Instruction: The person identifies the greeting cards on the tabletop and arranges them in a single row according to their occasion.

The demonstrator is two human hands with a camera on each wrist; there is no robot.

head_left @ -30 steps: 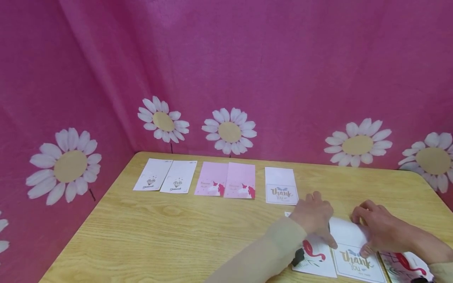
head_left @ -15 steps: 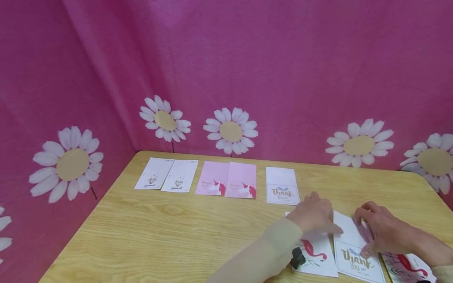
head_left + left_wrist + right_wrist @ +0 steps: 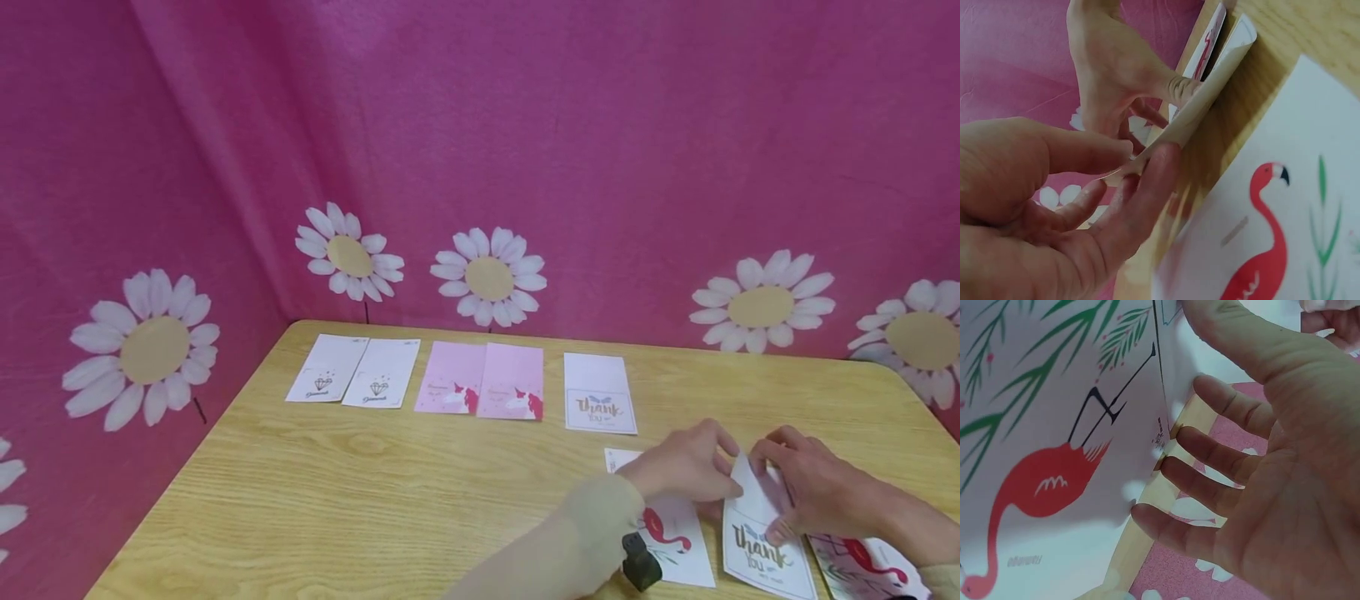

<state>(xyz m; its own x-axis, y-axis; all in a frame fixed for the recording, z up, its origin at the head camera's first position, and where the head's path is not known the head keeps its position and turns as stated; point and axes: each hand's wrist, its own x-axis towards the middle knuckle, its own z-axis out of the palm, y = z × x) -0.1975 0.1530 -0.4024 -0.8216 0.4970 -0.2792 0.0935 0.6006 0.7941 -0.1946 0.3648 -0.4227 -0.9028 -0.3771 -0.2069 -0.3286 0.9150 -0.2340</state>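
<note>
My left hand (image 3: 686, 462) pinches the upper left corner of a white "Thank You" card (image 3: 765, 562) at the right front of the table. In the left wrist view the card (image 3: 1210, 94) is raised and bent, seen almost edge-on, with its edge between my left thumb and fingers (image 3: 1160, 169). My right hand (image 3: 828, 492) holds the same card along its right side, thumb on its face and fingers bent at the edge. One flamingo card (image 3: 682, 550) lies left of it, partly under my left arm; another flamingo card (image 3: 862, 562) lies right, partly under my right arm.
Along the back of the wooden table (image 3: 390, 483) lie two diamond cards (image 3: 380, 375), two pink unicorn cards (image 3: 512, 379) and another "Thank You" card (image 3: 598, 396). A pink curtain (image 3: 600, 167) with daisies hangs behind the table.
My left hand has moved right from the flamingo card side, bringing the "Thank You" card's left edge up and rightward. My right hand stays nearly still on the card.
</note>
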